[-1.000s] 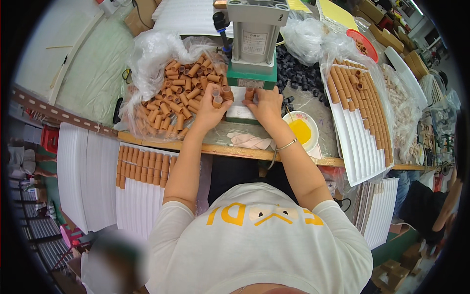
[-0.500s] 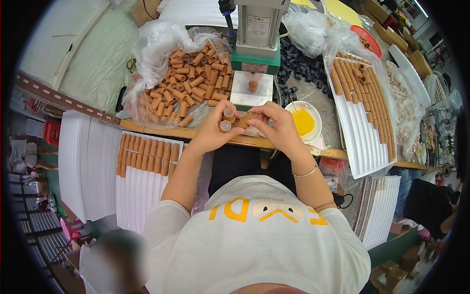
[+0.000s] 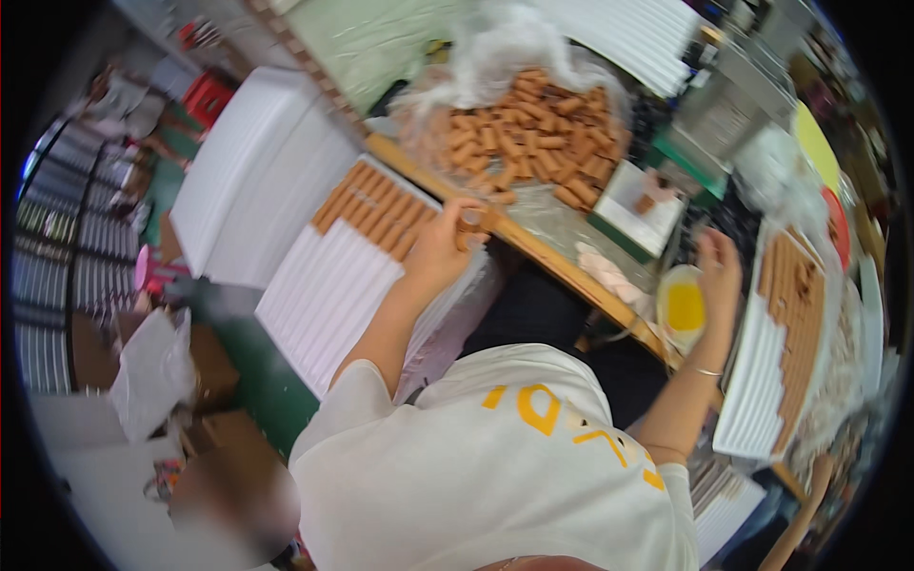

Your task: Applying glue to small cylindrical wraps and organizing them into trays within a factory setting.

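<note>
My left hand (image 3: 440, 249) is closed on a short brown tube (image 3: 469, 226) and holds it over the white grooved tray (image 3: 324, 295) at my left, close to the row of brown tubes (image 3: 376, 211) lying in its grooves. My right hand (image 3: 719, 271) reaches to the right with its fingers apart, just above a small white bowl of yellow paste (image 3: 683, 306) and beside another white grooved tray (image 3: 762, 381) that holds brown tubes. I cannot see anything in that hand.
A pile of loose brown tubes (image 3: 528, 143) lies on clear plastic on the wooden bench (image 3: 533, 249). A grey and green press (image 3: 709, 124) stands behind a white block (image 3: 636, 202). Stacked white trays (image 3: 243, 181) sit at far left; boxes and bags lie on the floor.
The view has swung and tilted to the left. My hands, together at the bench edge before, have parted: the left carried a tube toward the left tray, the right moved out toward the yellow bowl.
</note>
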`<state>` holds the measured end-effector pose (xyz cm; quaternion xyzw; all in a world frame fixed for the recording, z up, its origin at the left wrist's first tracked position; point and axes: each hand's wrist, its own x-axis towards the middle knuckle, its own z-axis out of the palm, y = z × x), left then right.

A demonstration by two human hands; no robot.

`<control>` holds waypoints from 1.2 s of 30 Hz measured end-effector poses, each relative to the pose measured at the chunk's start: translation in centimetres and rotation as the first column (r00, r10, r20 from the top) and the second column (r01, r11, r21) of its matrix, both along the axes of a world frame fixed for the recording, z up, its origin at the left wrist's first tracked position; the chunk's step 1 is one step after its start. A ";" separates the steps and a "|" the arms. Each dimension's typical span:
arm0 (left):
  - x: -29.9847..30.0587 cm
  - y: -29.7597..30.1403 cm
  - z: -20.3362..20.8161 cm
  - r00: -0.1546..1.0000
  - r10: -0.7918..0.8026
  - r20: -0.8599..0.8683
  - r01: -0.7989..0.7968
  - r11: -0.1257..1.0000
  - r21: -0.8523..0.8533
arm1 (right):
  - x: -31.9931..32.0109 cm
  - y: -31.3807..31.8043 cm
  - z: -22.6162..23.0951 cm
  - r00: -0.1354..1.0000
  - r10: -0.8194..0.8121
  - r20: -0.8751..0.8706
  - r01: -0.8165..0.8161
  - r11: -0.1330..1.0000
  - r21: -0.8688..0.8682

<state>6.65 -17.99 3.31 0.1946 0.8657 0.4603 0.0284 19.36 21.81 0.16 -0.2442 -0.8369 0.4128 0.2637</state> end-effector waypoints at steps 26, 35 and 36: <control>-5.8 -18.0 -13.2 0.692 0.720 -0.053 -0.664 0.664 0.345 | 0.2 11.1 -5.7 0.870 -0.274 0.410 0.064 0.887 0.458; -5.9 -10.5 -6.0 0.655 0.582 -0.482 -0.521 0.810 0.270 | 1.9 10.5 -5.9 0.974 -0.210 0.083 0.174 0.932 0.319; -6.7 -9.0 -4.9 0.768 0.370 -0.523 -0.350 0.926 0.142 | 1.9 11.0 -6.0 0.980 -0.192 0.045 0.172 0.944 0.282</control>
